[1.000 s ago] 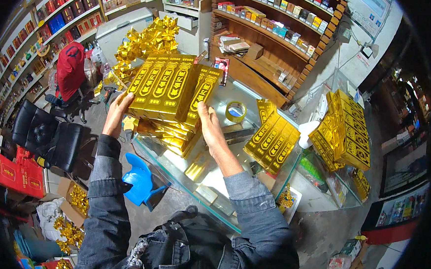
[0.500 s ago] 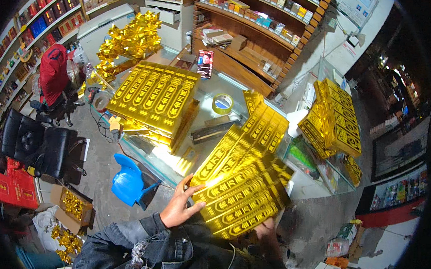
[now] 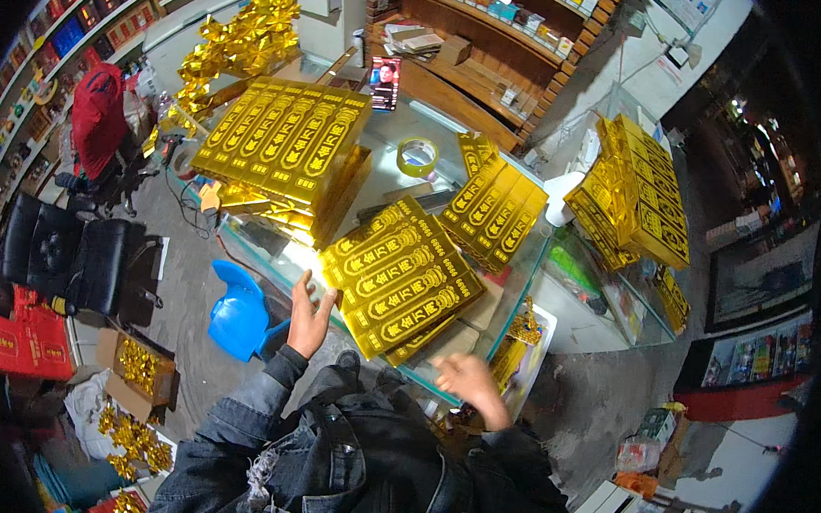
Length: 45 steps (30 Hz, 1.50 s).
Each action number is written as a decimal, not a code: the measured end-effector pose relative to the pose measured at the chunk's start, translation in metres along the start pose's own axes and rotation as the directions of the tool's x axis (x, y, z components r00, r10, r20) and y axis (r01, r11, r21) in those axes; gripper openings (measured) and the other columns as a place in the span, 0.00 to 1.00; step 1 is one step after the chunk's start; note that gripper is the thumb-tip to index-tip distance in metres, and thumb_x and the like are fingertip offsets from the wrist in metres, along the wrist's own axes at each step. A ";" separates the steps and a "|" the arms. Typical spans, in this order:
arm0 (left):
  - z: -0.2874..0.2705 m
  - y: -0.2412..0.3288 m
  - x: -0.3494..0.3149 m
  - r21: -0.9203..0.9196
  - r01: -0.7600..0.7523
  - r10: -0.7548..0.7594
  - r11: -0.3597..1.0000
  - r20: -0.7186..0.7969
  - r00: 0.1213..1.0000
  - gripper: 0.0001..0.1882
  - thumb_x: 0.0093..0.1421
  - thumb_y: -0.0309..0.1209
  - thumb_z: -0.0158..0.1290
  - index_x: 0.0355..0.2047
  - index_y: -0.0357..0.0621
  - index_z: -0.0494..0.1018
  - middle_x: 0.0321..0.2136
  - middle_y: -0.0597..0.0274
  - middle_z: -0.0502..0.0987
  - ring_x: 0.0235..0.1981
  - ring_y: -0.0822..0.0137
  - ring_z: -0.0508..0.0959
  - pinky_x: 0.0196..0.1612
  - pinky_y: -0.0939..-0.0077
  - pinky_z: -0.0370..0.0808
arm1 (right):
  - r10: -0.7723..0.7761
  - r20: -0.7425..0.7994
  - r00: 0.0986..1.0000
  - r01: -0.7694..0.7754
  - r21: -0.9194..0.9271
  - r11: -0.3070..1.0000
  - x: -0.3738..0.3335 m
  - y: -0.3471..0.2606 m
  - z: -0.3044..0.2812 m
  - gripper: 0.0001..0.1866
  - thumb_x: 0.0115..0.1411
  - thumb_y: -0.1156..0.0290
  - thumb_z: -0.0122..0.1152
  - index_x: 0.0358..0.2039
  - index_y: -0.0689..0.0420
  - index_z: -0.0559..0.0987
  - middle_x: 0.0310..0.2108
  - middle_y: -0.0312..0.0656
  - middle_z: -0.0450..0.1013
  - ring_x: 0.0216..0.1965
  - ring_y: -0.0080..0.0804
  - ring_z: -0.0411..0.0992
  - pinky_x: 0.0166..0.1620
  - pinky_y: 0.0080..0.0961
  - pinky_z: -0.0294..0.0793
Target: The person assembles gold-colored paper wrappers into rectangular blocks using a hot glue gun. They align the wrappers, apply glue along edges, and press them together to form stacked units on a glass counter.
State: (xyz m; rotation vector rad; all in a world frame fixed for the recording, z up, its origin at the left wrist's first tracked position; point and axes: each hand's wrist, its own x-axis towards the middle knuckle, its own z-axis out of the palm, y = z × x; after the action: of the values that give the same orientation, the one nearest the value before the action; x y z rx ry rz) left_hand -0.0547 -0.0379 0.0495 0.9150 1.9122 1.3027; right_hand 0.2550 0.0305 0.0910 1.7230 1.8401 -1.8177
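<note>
I see the near stack of gold bars (image 3: pixel 400 279) lying on the glass tabletop (image 3: pixel 409 125), at its near edge. My left hand (image 3: pixel 308 318) is raised, fingers spread, touching the stack's left corner. My right hand (image 3: pixel 467 382), blurred and open, hovers just below it. A bigger stack (image 3: pixel 286 141) sits far left, tape roll (image 3: pixel 418 156) beyond.

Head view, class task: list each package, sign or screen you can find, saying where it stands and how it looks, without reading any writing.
Gold box stack: counter's near edge, by the left hand; flat, gold with dark panels.
Tall gold stack: counter's far left.
Fanned gold boxes: counter's right.
Gold boxes: right cabinet.
Phone screen: upright behind the counter, lit.
Red packets: floor, left.
Right hand: blurred, empty.
</note>
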 end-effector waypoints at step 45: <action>-0.435 -0.144 0.370 0.492 0.165 0.215 0.855 -0.626 0.750 0.26 0.52 0.48 0.63 0.39 0.36 0.77 0.32 0.50 0.80 0.34 0.60 0.79 0.41 0.67 0.74 | -0.110 -0.906 0.408 0.207 -0.026 0.978 -0.051 -0.122 0.150 0.07 0.65 0.73 0.51 0.30 0.61 0.71 0.24 0.32 0.63 0.26 0.18 0.59 0.31 0.19 0.61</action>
State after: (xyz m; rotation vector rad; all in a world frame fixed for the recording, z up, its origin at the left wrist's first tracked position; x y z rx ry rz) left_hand -0.6397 0.0124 -0.0005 0.7671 2.9416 1.2375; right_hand 0.0979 -0.0724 0.1600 3.0724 2.2593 -0.9411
